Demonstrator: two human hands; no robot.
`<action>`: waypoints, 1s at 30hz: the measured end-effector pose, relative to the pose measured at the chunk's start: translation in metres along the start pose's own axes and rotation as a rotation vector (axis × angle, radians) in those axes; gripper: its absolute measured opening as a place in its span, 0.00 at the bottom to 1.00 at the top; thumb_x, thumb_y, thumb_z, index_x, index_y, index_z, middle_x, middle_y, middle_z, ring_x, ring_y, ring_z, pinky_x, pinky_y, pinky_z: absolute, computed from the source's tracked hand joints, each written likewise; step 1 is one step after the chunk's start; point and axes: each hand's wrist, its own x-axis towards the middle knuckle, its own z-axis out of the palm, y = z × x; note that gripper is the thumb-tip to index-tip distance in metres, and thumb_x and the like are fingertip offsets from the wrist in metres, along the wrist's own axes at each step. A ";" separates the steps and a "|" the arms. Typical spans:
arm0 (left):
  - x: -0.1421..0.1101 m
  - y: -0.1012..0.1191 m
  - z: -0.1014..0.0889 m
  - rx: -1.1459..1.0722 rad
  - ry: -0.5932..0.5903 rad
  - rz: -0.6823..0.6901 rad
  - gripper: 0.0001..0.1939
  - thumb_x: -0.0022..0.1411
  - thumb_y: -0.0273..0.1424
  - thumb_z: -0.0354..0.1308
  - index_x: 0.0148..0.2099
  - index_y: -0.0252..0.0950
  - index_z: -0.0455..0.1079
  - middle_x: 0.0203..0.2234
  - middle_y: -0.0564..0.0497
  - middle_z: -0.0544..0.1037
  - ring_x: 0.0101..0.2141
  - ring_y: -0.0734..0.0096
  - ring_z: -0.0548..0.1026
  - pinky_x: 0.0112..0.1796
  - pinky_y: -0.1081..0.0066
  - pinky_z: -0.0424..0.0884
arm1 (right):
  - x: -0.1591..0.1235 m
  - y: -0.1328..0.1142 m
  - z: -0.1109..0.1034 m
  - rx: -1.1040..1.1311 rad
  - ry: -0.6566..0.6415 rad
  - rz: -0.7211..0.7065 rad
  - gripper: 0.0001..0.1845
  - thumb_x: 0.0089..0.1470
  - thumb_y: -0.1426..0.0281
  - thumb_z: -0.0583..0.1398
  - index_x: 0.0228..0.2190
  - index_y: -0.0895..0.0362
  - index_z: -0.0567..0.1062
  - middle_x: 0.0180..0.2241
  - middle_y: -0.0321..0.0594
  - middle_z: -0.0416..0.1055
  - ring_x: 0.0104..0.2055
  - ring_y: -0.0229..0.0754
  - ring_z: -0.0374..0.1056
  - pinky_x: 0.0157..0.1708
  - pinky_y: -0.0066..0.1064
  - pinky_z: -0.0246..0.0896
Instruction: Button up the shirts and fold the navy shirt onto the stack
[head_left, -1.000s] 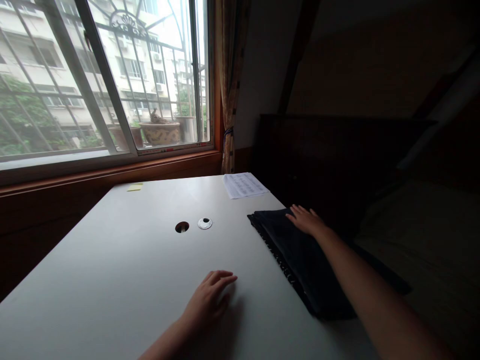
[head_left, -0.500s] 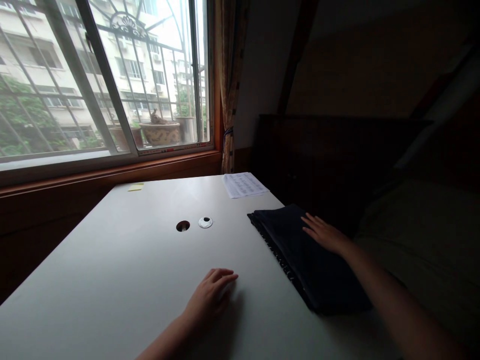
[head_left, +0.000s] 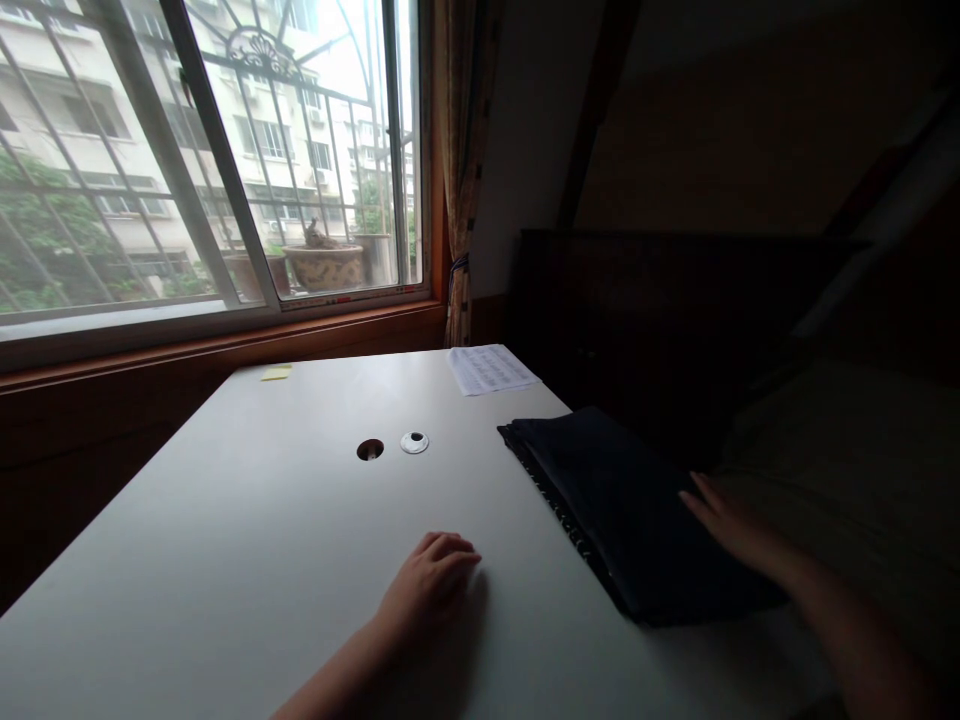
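A folded dark navy cloth or garment lies on the right side of the white table. White marks show along the black layer at its left edge. My right hand is at the cloth's right side, fingers stretched out over it; in the dim light I cannot tell how firmly it touches. To the left of the cloth, my left hand rests palm down on the table. Its fingers are slightly bent and hold nothing.
Printed paper sheets lie at the table's far right corner, a yellow note at the far left. Mid-table there is a round hole beside a silver ring cover. Behind stand a barred window and a tied curtain.
My right hand has slid right and nearer, from the middle of the cloth to its right side. My left hand has barely moved, its fingers a little more bent.
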 end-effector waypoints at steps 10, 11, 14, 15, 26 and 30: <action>0.000 0.000 0.000 -0.005 0.018 0.021 0.16 0.63 0.25 0.54 0.52 0.40 0.74 0.49 0.44 0.77 0.51 0.59 0.72 0.52 0.58 0.73 | 0.037 -0.205 -0.051 0.239 -0.236 -0.482 0.34 0.63 0.54 0.44 0.63 0.56 0.65 0.67 0.41 0.58 0.70 0.50 0.51 0.69 0.45 0.44; 0.000 0.000 0.000 -0.005 0.016 0.022 0.16 0.62 0.25 0.55 0.51 0.40 0.74 0.49 0.44 0.77 0.51 0.59 0.72 0.52 0.59 0.73 | 0.043 -0.223 -0.050 0.249 -0.249 -0.505 0.34 0.63 0.54 0.45 0.62 0.57 0.66 0.66 0.43 0.59 0.69 0.51 0.52 0.69 0.45 0.45; 0.000 0.001 -0.002 -0.006 0.006 0.017 0.15 0.61 0.24 0.55 0.48 0.40 0.75 0.49 0.44 0.77 0.51 0.58 0.71 0.52 0.59 0.73 | 0.063 -0.260 -0.036 0.245 -0.269 -0.523 0.33 0.64 0.52 0.45 0.60 0.57 0.69 0.62 0.45 0.65 0.65 0.51 0.60 0.66 0.42 0.51; 0.000 0.002 -0.003 -0.006 0.004 0.011 0.15 0.61 0.24 0.54 0.48 0.40 0.75 0.49 0.44 0.76 0.51 0.58 0.71 0.51 0.59 0.73 | 0.068 -0.268 -0.030 0.235 -0.281 -0.517 0.33 0.64 0.51 0.45 0.60 0.56 0.69 0.61 0.46 0.66 0.64 0.53 0.61 0.66 0.44 0.52; 0.002 0.006 -0.006 -0.007 0.005 0.015 0.13 0.61 0.24 0.54 0.45 0.40 0.75 0.48 0.45 0.77 0.50 0.58 0.71 0.51 0.60 0.72 | 0.041 -0.303 0.013 0.076 -0.324 -0.702 0.32 0.61 0.54 0.54 0.62 0.55 0.65 0.69 0.47 0.52 0.72 0.52 0.44 0.69 0.50 0.34; 0.002 0.005 -0.004 -0.004 0.003 0.020 0.13 0.62 0.24 0.54 0.46 0.40 0.75 0.47 0.45 0.77 0.50 0.59 0.71 0.51 0.60 0.72 | 0.032 -0.299 0.014 0.050 -0.301 -0.782 0.30 0.60 0.58 0.57 0.61 0.52 0.67 0.69 0.45 0.53 0.72 0.52 0.41 0.69 0.51 0.33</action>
